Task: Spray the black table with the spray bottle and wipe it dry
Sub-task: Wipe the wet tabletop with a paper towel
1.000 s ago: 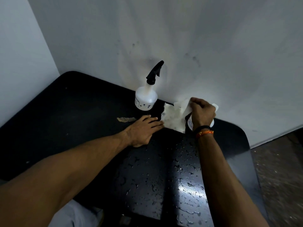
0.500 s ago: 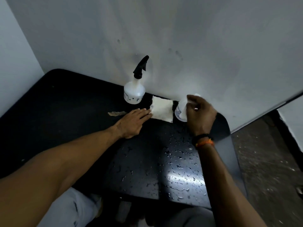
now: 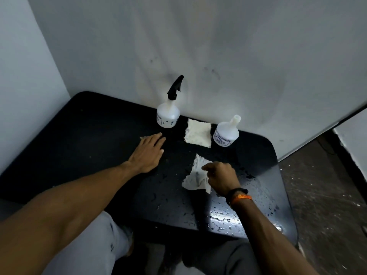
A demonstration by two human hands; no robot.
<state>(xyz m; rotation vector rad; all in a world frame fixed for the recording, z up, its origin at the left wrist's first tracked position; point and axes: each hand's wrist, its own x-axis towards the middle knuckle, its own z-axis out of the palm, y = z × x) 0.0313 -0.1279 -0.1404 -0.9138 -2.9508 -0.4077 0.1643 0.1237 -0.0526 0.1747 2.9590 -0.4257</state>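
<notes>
The black table (image 3: pixel 83 139) is wet with droplets on its near right part. A white spray bottle with a black trigger head (image 3: pixel 168 114) stands at the back by the wall. A second white bottle without a head (image 3: pixel 226 133) stands to its right. Between them lies a folded white cloth (image 3: pixel 198 133). My right hand (image 3: pixel 221 177) pinches a crumpled white cloth (image 3: pixel 195 175) on the wet tabletop. My left hand (image 3: pixel 149 152) lies flat on the table, fingers apart, over a small scrap (image 3: pixel 142 138).
A white wall runs along the table's back and left sides. To the right is a dark speckled floor (image 3: pixel 325 195). My knees in grey trousers (image 3: pixel 95 253) are under the near edge.
My right hand left the headless bottle, which now stands alone, and came nearer with a white cloth onto the wet patch. My left hand stayed flat on the table.
</notes>
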